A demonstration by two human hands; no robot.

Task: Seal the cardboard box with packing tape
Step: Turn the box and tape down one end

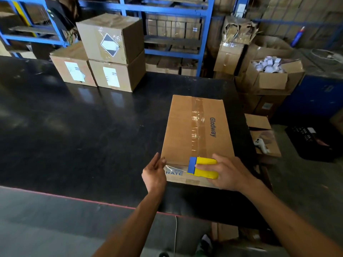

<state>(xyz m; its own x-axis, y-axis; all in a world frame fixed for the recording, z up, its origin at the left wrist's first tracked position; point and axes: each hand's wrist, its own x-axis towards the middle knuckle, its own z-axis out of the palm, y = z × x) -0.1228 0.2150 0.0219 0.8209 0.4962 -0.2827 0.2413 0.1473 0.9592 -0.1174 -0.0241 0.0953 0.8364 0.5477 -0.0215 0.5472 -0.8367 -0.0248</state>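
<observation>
A brown cardboard box (181, 130) printed "Glodway" lies on the black table (74, 127), its flaps closed. A strip of clear tape (197, 125) runs down the middle seam to the near edge. My right hand (228, 172) grips a yellow and blue tape dispenser (202, 167) pressed against the box's near top edge. A stretch of clear tape (172, 167) lies along the near side face, left of the dispenser. My left hand (154, 173) rests against the box's near left corner, fingers on that tape's end.
Three stacked cardboard boxes (104, 52) stand at the table's back. Blue shelving (176, 34) rises behind. To the right are an open box of white items (269, 73), lower boxes with a white controller (260, 144), and a black crate (313, 141).
</observation>
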